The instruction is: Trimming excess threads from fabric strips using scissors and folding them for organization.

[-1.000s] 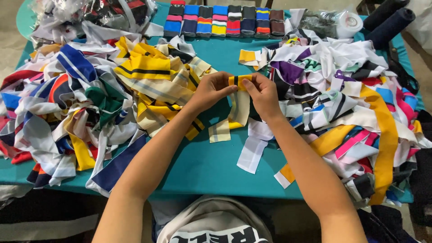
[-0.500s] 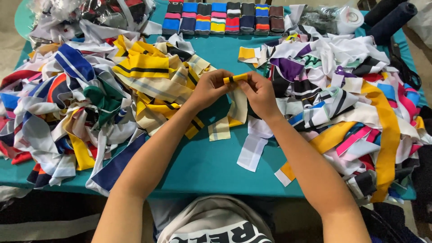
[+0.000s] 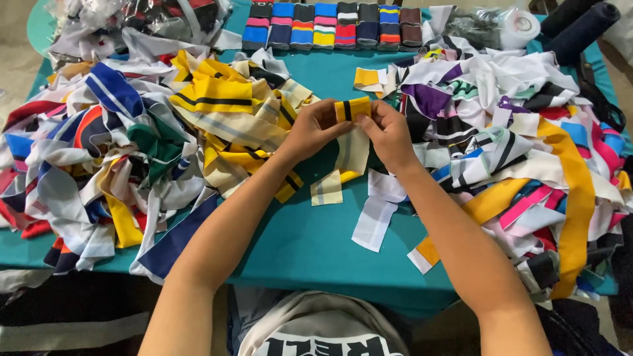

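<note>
Hands meet above the middle of the teal-covered desk [image 3: 310, 244] in the head view. The left hand [image 3: 315, 129] and the right hand [image 3: 389, 135] both pinch a small folded yellow knit strip with a black stripe [image 3: 353, 109], fingers closed on its two ends, held up off the cloth. A heap of striped fabric strips in yellow, white and blue [image 3: 132, 145] fills the desk's left side; another heap of white, purple and orange strips [image 3: 521, 138] fills the right. A row of folded striped bands [image 3: 336, 26] lines the far edge.
</note>
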